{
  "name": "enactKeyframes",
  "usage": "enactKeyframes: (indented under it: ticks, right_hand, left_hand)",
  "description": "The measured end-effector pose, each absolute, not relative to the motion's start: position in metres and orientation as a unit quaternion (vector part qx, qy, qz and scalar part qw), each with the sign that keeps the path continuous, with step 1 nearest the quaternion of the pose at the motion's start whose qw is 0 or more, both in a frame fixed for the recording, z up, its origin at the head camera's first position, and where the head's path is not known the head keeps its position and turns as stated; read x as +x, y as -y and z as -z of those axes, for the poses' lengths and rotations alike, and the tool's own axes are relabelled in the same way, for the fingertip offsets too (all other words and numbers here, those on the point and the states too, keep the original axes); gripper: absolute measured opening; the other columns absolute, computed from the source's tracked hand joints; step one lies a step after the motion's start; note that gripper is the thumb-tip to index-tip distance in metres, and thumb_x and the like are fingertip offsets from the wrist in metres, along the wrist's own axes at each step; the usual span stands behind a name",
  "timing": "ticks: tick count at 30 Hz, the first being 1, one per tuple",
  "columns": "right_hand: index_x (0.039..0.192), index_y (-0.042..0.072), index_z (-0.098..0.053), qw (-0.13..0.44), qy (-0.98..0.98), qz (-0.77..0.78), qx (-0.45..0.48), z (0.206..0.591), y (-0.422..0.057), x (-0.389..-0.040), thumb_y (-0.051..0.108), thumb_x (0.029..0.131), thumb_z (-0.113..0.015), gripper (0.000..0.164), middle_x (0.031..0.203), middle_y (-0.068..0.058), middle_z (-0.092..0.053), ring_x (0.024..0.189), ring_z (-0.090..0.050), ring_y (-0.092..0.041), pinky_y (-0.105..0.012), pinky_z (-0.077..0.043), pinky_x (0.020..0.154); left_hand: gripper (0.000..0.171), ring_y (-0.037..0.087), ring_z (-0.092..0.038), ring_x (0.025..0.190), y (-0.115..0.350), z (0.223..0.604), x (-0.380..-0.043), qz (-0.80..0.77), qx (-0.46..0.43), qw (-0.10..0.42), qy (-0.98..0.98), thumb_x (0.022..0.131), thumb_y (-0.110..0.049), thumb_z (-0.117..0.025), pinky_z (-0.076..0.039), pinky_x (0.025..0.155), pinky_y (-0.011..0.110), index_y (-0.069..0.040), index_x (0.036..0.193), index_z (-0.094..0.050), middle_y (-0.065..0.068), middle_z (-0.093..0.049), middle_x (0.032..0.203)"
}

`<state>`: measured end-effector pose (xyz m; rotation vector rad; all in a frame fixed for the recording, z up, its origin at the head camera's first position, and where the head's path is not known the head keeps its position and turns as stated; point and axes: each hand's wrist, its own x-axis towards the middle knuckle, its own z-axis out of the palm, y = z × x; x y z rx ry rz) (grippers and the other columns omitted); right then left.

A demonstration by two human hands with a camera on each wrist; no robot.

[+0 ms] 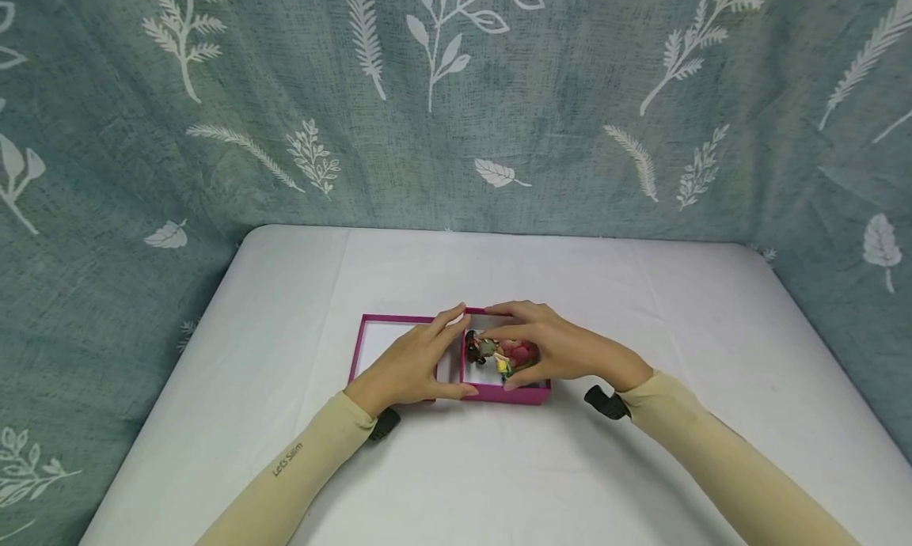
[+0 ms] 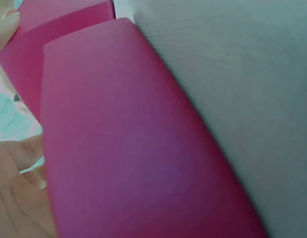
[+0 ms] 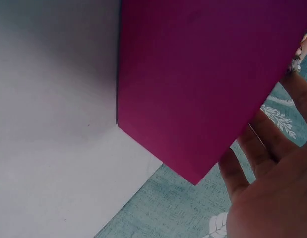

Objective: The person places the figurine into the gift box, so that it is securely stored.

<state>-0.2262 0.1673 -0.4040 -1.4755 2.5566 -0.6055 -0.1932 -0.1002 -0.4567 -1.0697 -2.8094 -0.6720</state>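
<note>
In the head view, a magenta box [image 1: 513, 396] with a pale inside holds several small coloured figurines [image 1: 488, 347], one of them reddish [image 1: 518, 351]. My left hand [image 1: 416, 364] spans the box's left end, its thumb at the near wall and its fingertips at the far rim. Over the right end, my right hand [image 1: 570, 348] has its thumb at the near edge and its fingers at the far side, close around the figurines. A matching magenta tray [image 1: 395, 318] with a white inside lies at the left, partly hidden under my left hand.
A white cloth covers the table [image 1: 470, 483]. Teal fabric with white leaf prints [image 1: 570, 95] hangs behind and at both sides. A dark wrist camera [image 1: 606, 403] is strapped at the right cuff, another [image 1: 385, 424] at the left.
</note>
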Motion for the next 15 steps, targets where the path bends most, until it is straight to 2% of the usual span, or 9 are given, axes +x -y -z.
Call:
enactKeyframes:
  ticks: [6,15]
  right_hand:
    - [0.138,0.022,-0.058,0.104,-0.846,0.202,-0.482,0.405,-0.161,-0.236,0.052,0.074,-0.081,0.074,0.155,-0.014,-0.035,0.143,-0.029,-0.029,-0.056,-0.023,0.109]
    - [0.138,0.031,-0.057,0.172,-0.84,0.186,-0.48,0.403,-0.155,-0.25,0.052,0.072,-0.082,0.073,0.158,-0.011,-0.028,0.144,-0.026,-0.027,-0.059,-0.023,0.11]
  left_hand:
    - [0.103,0.03,-0.055,0.124,0.1,0.456,-0.193,0.215,-0.347,0.031,0.912,0.078,-0.066,-0.069,-0.046,0.104,0.043,-0.007,0.153,-0.031,0.007,-0.024,0.162]
    - [0.102,0.03,-0.054,0.125,0.101,0.455,-0.193,0.222,-0.346,0.028,0.911,0.079,-0.066,-0.069,-0.047,0.104,0.044,-0.007,0.153,-0.032,0.009,-0.026,0.161]
